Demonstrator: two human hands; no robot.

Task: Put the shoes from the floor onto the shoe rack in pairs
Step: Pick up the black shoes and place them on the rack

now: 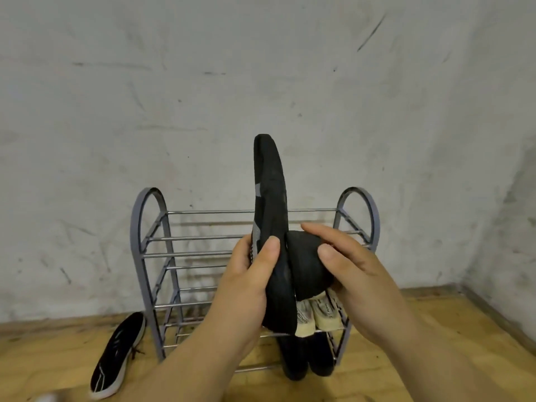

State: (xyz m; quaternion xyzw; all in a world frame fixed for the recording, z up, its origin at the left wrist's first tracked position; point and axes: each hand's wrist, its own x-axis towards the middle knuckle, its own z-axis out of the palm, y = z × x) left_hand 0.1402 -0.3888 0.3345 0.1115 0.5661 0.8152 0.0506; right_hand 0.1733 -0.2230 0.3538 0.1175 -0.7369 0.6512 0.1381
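I hold a black shoe (pixel 271 198) upright in front of the grey metal shoe rack (pixel 150 236), its toe pointing up and its sole turned left. My left hand (pixel 246 274) grips its lower part. My right hand (pixel 348 262) closes over a rounded black part, which looks like the heel of a second black shoe (pixel 307 265); I cannot tell for sure. A pale yellow pair (pixel 316 314) rests on a lower shelf at the right. A dark pair (pixel 307 358) sits on the bottom shelf. One black shoe with a white sole (pixel 117 358) lies on its side on the floor, left of the rack.
The rack stands against a scuffed grey wall (pixel 261 82) on a wooden floor (pixel 435 343). A second wall meets it at the right corner. The rack's upper shelves hold nothing. A small white object (pixel 46 397) shows at the bottom left edge.
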